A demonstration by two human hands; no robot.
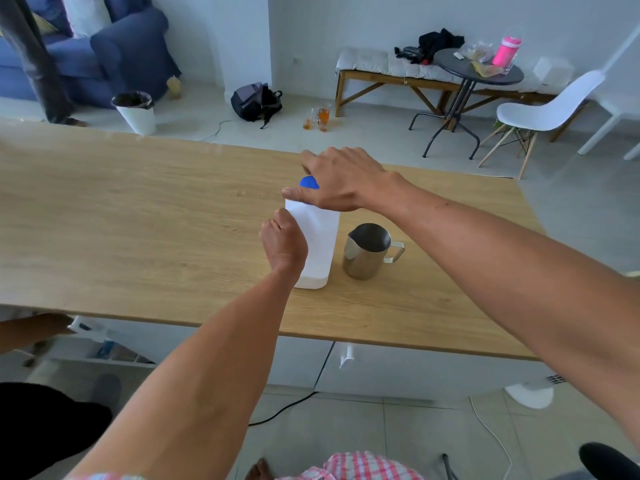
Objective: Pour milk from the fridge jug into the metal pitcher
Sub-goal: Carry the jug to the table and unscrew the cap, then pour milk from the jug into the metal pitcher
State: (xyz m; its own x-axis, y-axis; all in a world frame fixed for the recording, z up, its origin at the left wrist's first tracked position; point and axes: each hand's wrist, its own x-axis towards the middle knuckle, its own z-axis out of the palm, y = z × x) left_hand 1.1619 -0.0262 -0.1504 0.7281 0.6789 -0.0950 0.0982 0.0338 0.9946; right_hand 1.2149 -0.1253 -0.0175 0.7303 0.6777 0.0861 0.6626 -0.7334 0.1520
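A tall white milk jug [318, 240] stands upright on the wooden table [138, 209], with a blue lid [309, 182] on top. My left hand [284, 244] grips the jug's left side at mid height. My right hand [339, 181] lies over the top of the jug, thumb and fingers curled round the blue lid. Just right of the jug stands the metal pitcher [367, 251], upright and empty-looking, its handle pointing right and its spout toward the jug.
Beyond the table's far edge lie a white bin [136, 112], a black backpack [256, 100], glasses on the floor [320, 117], a bench, a round side table [478, 69] and a white chair [547, 112]. Another person's hand [41, 329] shows at the lower left.
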